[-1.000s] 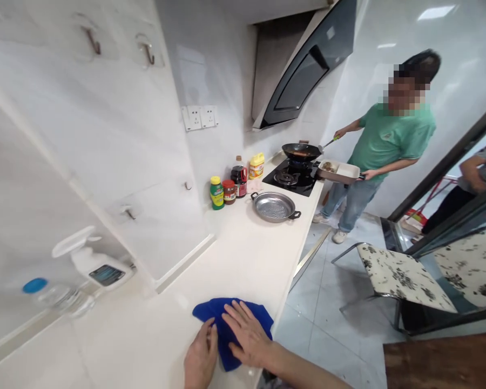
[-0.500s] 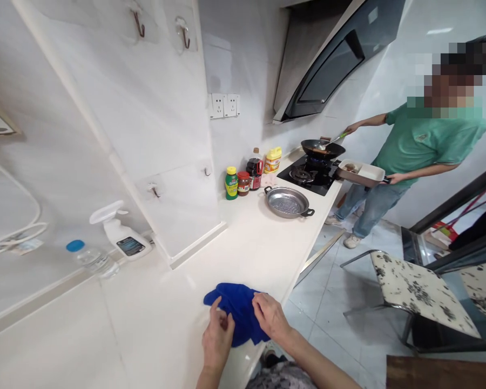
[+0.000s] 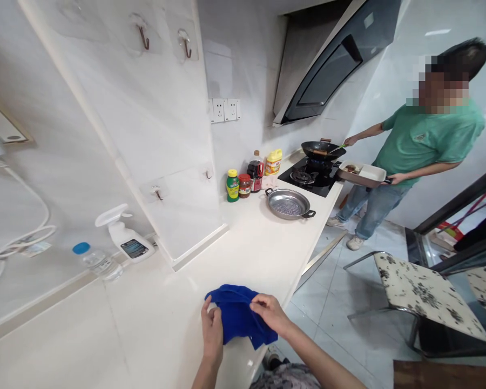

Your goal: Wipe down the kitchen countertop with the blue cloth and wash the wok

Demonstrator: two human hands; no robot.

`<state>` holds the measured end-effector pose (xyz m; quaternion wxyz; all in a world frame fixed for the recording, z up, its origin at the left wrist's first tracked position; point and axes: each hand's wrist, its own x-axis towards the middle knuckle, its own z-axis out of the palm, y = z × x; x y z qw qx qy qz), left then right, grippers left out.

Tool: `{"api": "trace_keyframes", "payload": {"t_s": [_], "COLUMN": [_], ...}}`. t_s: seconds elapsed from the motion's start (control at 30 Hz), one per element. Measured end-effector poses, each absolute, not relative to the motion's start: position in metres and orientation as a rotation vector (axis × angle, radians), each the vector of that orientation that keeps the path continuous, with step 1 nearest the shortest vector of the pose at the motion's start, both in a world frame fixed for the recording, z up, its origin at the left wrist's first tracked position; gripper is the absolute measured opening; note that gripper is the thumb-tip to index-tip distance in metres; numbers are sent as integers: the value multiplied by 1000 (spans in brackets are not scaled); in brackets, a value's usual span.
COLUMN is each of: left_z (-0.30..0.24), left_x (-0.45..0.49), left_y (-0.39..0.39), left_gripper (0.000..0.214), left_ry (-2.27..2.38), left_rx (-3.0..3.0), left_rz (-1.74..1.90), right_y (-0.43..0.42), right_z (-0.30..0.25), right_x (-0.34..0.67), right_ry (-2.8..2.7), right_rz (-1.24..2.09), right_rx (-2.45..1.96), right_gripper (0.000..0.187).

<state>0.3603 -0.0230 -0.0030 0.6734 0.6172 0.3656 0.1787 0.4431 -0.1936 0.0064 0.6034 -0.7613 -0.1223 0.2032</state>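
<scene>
A blue cloth (image 3: pixel 237 319) lies partly spread at the front edge of the white counter (image 3: pixel 146 324), with a fold along its top and one corner hanging near the edge. My left hand (image 3: pixel 213 330) is at its left side, fingers curled on the cloth's upper left corner. On the other side, my right hand (image 3: pixel 270 313) pinches the cloth's right part between thumb and fingers. Both forearms reach in from below.
A steel two-handled pan (image 3: pixel 288 204) stands farther along the counter, near several seasoning containers. A spray bottle (image 3: pixel 125 235) and a water bottle (image 3: pixel 97 261) are at the left wall. A person in green (image 3: pixel 425 135) stirs a wok (image 3: pixel 323 150) while holding a divided pan (image 3: pixel 362 174). A chair (image 3: pixel 427 294) stands right.
The cloth has been opened out and lies flatter. My left hand has shifted left to the cloth's corner. The view has moved slightly, and the co-worker keeps handling the wok.
</scene>
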Motion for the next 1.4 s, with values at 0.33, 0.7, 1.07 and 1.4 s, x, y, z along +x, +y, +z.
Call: {"api": "trace_keyframes", "payload": {"t_s": [0.33,0.7,1.07,1.4], "left_z": [101,182,8,45], "left_x": [349,337,327,344], "left_y": [34,114,-13,66], "left_gripper": [85,72,89,66], "left_ry": [762,822,365,535], "left_rx": [1006,1413,2123,2149], "left_rz": [435,676,360,612], "right_y": [-201,-144,-109,-77], "right_z": [54,124,96,136], "right_x": [473,462,450,458], "right_ry": [-41,-196,156,-141], "right_rz": [313,449,417,399], "right_rx": [-1556,-1264,-1149,-1165], "right_gripper": [51,42,52,43]}}
